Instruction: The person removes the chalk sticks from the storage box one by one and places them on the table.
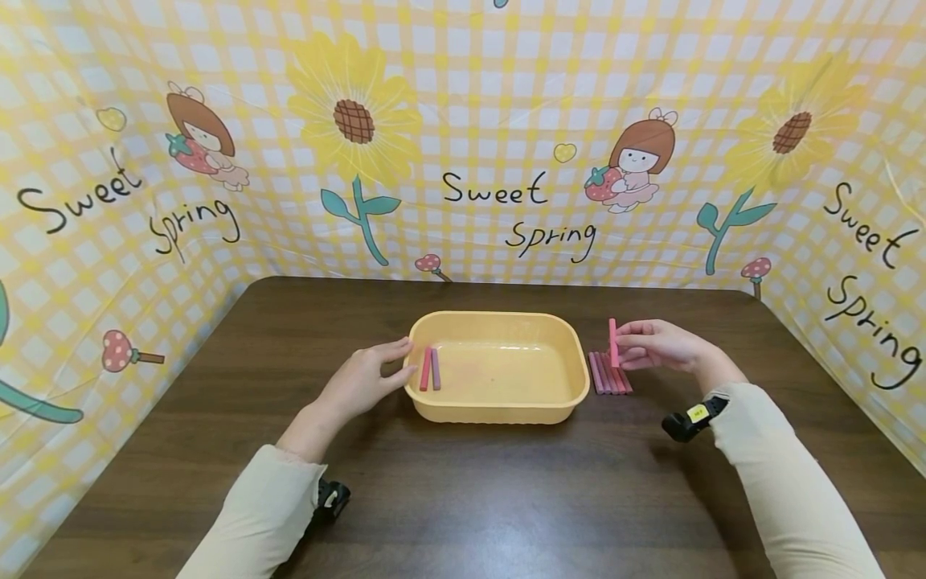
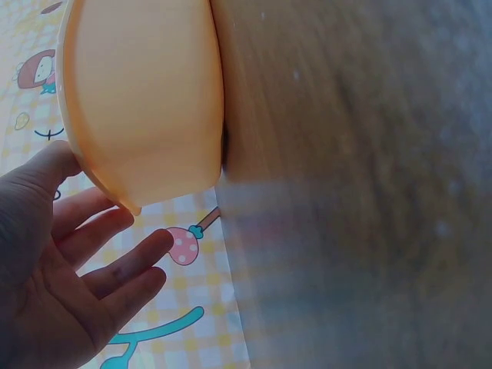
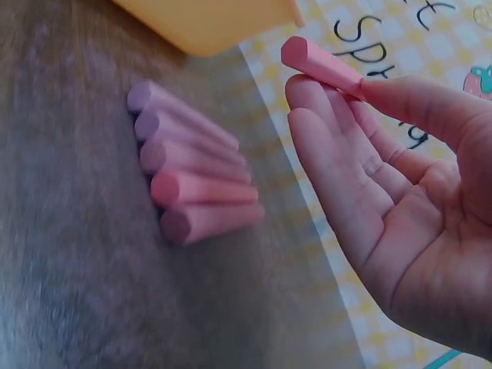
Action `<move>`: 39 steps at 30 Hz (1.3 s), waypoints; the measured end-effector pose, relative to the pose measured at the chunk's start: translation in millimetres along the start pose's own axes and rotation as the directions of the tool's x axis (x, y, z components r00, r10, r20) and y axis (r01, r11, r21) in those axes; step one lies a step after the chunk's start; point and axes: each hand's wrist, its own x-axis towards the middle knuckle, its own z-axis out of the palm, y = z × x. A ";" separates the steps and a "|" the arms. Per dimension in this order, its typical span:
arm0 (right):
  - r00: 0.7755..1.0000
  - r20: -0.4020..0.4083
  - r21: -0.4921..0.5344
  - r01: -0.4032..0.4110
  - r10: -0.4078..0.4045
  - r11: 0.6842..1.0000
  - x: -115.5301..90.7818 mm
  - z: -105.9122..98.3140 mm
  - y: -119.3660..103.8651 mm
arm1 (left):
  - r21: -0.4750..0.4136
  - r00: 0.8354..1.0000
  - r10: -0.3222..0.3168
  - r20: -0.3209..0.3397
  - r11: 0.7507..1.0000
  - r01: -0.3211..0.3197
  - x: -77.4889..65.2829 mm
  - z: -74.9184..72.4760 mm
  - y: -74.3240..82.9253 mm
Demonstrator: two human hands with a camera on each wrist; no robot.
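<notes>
Pinched between the thumb and fingertips of my right hand (image 1: 654, 346) is a pink chalk stick (image 1: 613, 342), raised above a row of several chalk sticks (image 3: 204, 196) in pink and purple on the table. Left of that row stands a yellow plastic tray (image 1: 499, 414). Inside it, near the left end, lie a pink chalk stick (image 1: 425, 370) and a purple one (image 1: 436, 370), side by side. My left hand (image 1: 365, 374) touches the tray's left rim with thumb and fingertips. Its other fingers stretch loosely beside the tray's end in the left wrist view.
The brown wooden table (image 1: 463, 490) carries the tray and chalk. Yellow checked cloth (image 1: 463, 145) with printed flowers and lettering rises behind and on both sides. A black wrist camera (image 1: 696, 418) is strapped on the right arm, another (image 1: 333, 500) on the left.
</notes>
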 end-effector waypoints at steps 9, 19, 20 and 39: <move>0.996 -0.055 0.008 -0.067 0.067 0.998 -6.2 -9.5 17.1 | -0.006 1.000 -0.010 0.004 1.000 0.010 0.2 -0.2 0.0; 0.986 -0.075 -0.039 -0.152 0.149 0.988 -8.8 -8.6 20.6 | -0.009 1.000 -0.004 -0.003 1.000 0.004 0.7 -0.4 0.3; 0.985 -0.075 -0.049 -0.160 0.156 0.986 -8.8 -8.3 20.9 | -0.009 1.000 -0.004 -0.004 1.000 0.004 0.7 -0.5 0.3; 0.969 -0.141 -0.226 -0.232 0.204 0.946 -6.4 -1.1 22.1 | -0.018 1.000 -0.006 0.001 1.000 0.006 0.1 0.2 -0.7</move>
